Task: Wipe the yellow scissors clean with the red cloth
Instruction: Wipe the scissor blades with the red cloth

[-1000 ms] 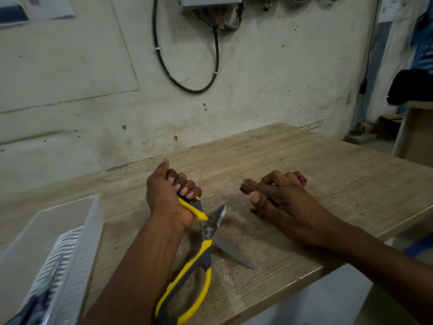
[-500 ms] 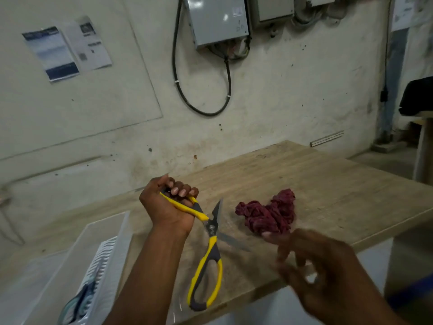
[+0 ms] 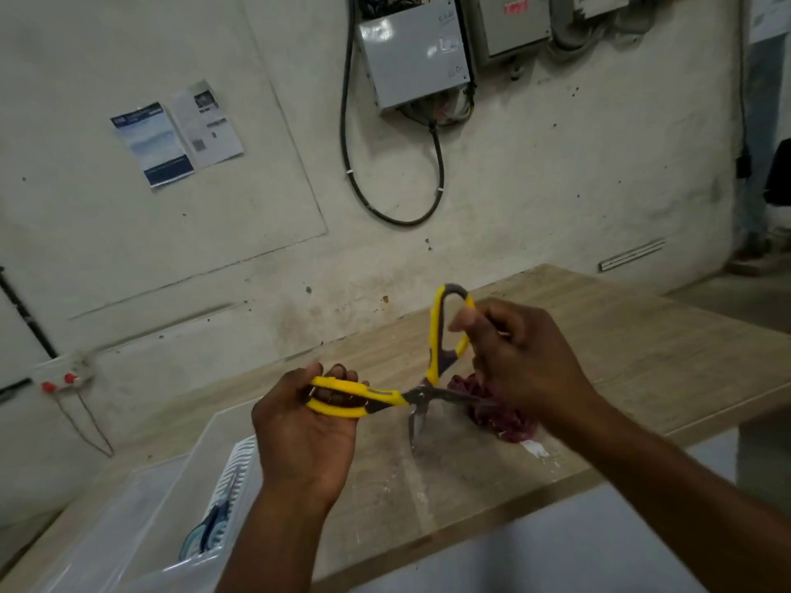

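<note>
Clear plastic bin point(image 3: 141, 520) nearest, bottom left, sitting on the bench point(image 3: 642, 357). White ribbed item and something blue-handled inside it, too blurred to identify.

Left hand point(image 3: 304, 434) above the bench's near part, palm up, fingers curled through and around one yellow handle loop of the scissors point(image 3: 385, 398). That handle runs roughly level, out to the right toward the pivot.

Scissors are held up off the bench, spread wide open. One blade points down at the bench top; whether the tip touches the surface I can't tell. The other blade runs right, across the front of the cloth point(image 3: 501, 417).

Right hand point(image 3: 518, 361) further back and right, fingers curled on the second handle loop, which stands nearly upright above the pivot. Thumb side is toward the loop; exact finger placement is hidden by the back of the hand.

Cloth is dark red, crumpled in a heap on the bench, under and just behind the right hand and wrist. Neither hand grips it. Small white scrap or smear on the bench beside its near edge.

Bench is light wood, worn and scuffed in the middle.

Behind: stained white wall. Grey electrical box point(image 3: 415, 57) up top with a black cable point(image 3: 394, 207) looping down below it. Two paper sheets point(image 3: 175, 134) taped at left. Switch with red buttons point(image 3: 64, 378) low on the left wall.
</note>
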Demonstrator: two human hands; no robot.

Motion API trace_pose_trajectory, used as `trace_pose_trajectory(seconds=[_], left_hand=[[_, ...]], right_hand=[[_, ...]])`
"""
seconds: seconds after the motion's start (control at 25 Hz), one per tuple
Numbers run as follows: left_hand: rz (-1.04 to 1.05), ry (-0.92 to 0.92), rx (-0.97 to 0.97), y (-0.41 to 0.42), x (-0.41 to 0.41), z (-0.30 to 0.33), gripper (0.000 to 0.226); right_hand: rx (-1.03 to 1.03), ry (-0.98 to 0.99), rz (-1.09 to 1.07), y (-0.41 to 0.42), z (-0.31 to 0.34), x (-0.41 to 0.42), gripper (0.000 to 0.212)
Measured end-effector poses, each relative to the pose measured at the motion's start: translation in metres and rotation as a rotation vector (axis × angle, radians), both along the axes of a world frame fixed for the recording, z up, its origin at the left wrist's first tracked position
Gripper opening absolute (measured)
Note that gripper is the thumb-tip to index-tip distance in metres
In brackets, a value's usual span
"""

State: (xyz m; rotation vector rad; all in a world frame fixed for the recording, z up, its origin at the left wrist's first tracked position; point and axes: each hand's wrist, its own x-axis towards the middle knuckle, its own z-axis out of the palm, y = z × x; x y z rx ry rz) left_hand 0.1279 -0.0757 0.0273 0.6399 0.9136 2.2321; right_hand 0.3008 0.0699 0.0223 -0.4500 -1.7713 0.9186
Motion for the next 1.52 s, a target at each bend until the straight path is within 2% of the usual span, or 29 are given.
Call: trace_pose_trajectory(seconds=[0.08, 0.12, 0.2, 0.32, 0.4, 0.56, 0.72, 0.8, 0.88, 0.96, 1.04, 1.12, 1.2, 1.24, 1.32, 1.44, 1.52], left_hand=[[-0.073, 0.068, -0.060, -0.009, 0.000, 0.002, 0.055], [-0.108, 0.091, -0.081, -0.010, 0.000, 0.003, 0.061], [-0.157, 0.147, -0.073, -0.008, -0.001, 0.004, 0.062], [-0.188, 0.220, -0.012, -0.003, -0.010, 0.002, 0.081], [-0.242, 0.215, 0.016, 0.000, -0.027, -0.001, 0.085], [-0.615, 0.121, 0.098, 0.012, -0.059, -0.001, 0.086], [-0.577, 0.159, 0.004, 0.051, -0.076, -0.006, 0.085], [-0.511, 0.174, -0.084, 0.071, -0.069, -0.014, 0.068], [-0.423, 0.110, -0.159, 0.086, -0.068, -0.025, 0.055], [-0.414, 0.049, -0.179, 0.096, -0.068, -0.036, 0.061], [-0.431, 0.080, -0.222, 0.102, -0.066, -0.042, 0.064], [-0.412, 0.096, -0.241, 0.104, -0.062, -0.043, 0.064], [-0.336, -0.006, -0.249, 0.104, -0.065, -0.044, 0.063], [-0.298, -0.044, -0.273, 0.105, -0.069, -0.047, 0.064], [-0.274, -0.064, -0.343, 0.105, -0.076, -0.055, 0.062], [-0.346, -0.089, -0.350, 0.106, -0.079, -0.063, 0.056], [-0.453, -0.107, -0.275, 0.106, -0.082, -0.063, 0.053]], right_hand=[[-0.129, -0.096, 0.151, 0.024, 0.024, -0.015, 0.037], [-0.173, -0.127, 0.216, 0.028, 0.032, -0.023, 0.040], [-0.163, -0.223, 0.259, 0.031, 0.039, -0.039, 0.041], [-0.091, -0.349, 0.264, 0.025, 0.043, -0.059, 0.037], [-0.088, -0.373, 0.264, 0.023, 0.040, -0.071, 0.036], [-0.088, -0.415, 0.287, 0.020, 0.040, -0.089, 0.038], [-0.045, -0.556, 0.378, 0.019, 0.032, -0.112, 0.038], [-0.075, -0.564, 0.383, 0.021, 0.022, -0.123, 0.034], [-0.081, -0.536, 0.345, 0.029, 0.011, -0.128, 0.033], [-0.100, -0.547, 0.344, 0.038, 0.003, -0.124, 0.039], [-0.090, -0.600, 0.335, 0.047, -0.004, -0.106, 0.044], [-0.094, -0.543, 0.286, 0.054, -0.004, -0.081, 0.033], [0.003, -0.484, 0.129, 0.064, -0.002, -0.059, 0.026], [0.085, -0.513, 0.044, 0.070, -0.002, -0.054, 0.023], [0.232, -0.707, -0.037, 0.076, -0.005, -0.053, 0.022], [0.334, -1.067, -0.042, 0.074, -0.029, -0.068, 0.049], [0.438, -1.112, -0.090, 0.067, -0.041, -0.068, 0.043]])
